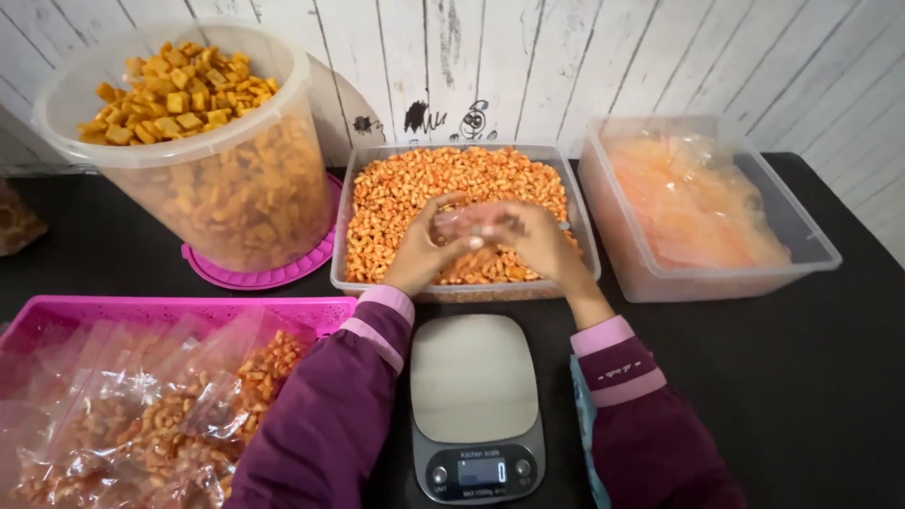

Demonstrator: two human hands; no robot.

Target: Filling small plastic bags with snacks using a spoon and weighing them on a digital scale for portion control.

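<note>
Both hands working a little clear bag over the snack tub

Fingers of the left hand and the right hand are curled in and pinched on a small clear plastic bag, holding it between them right above the clear tub of small orange snacks, which sits mid-bench toward the back edge. Straight in front of that, at the near edge of the bench, is a grey kitchen scale with nothing on its plate. A big round bucket of square orange crackers stands on a pink lid at the back left, a pink tray of filled bags fills the near left corner, and a clear tub of empty bags is back right.
</note>
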